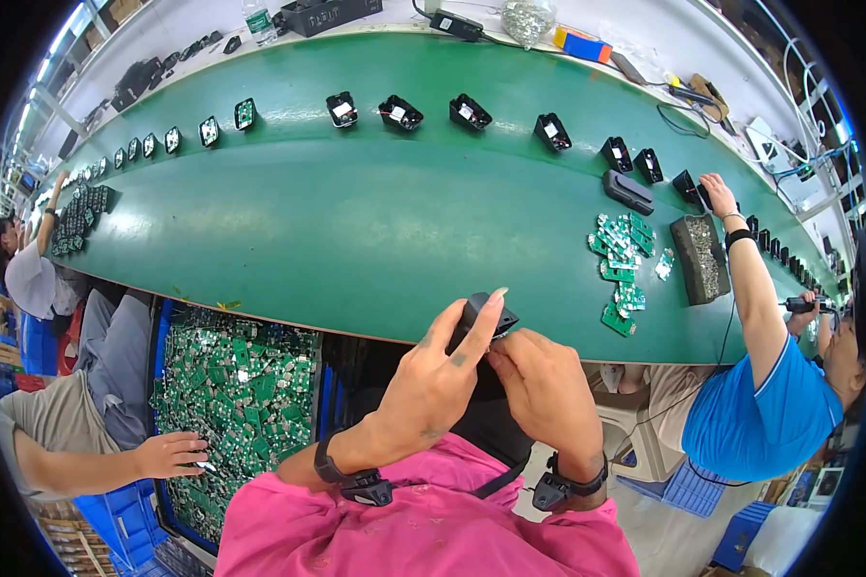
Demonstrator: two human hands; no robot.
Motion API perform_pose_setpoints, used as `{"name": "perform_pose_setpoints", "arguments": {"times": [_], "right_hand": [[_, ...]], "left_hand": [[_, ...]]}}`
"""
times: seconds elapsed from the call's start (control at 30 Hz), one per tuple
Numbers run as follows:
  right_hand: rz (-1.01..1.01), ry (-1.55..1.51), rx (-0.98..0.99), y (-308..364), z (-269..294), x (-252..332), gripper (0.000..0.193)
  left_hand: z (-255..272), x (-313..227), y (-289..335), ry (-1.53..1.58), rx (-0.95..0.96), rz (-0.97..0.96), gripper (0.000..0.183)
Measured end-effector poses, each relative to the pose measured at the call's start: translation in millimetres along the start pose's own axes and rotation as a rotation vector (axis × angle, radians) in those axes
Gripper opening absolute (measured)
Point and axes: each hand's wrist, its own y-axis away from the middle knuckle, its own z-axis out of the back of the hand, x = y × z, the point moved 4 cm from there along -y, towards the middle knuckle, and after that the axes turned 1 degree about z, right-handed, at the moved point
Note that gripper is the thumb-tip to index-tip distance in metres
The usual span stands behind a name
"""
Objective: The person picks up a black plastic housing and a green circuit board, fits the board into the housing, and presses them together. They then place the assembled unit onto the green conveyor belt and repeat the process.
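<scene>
My left hand (433, 380) is closed around a small black plastic housing (488, 310) just off the front edge of the green bench (356, 240). Its index finger stretches along the top of the housing. At the lower end of that housing my right hand (547, 389) pinches with thumb and curled fingers; what sits between them is hidden. A loose pile of green circuit boards (621, 264) lies on the bench to the right of my hands. Beyond the pile rests a closed black case (628, 192).
Black housings (470, 112) stand in a row along the bench. A large tray of circuit boards (241, 385) is at my left, with another person's hand (171, 455) over it. To the right, a blue-shirted person's hand (717, 195) reaches past a dark foam block (700, 258).
</scene>
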Motion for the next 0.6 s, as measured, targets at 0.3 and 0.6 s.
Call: {"name": "perform_pose_setpoints", "arguments": {"times": [0.3, 0.6], "right_hand": [[-0.017, -0.123, -0.002, -1.0, -3.8, -1.0, 0.007], [-0.02, -0.018, -0.002, -1.7, -5.0, -3.4, 0.008]], "left_hand": [[4.1, 0.5, -4.3, 0.113, 0.035, 0.137, 0.063], [-1.8, 2.3, -1.9, 0.044, 0.034, 0.088, 0.078]]}}
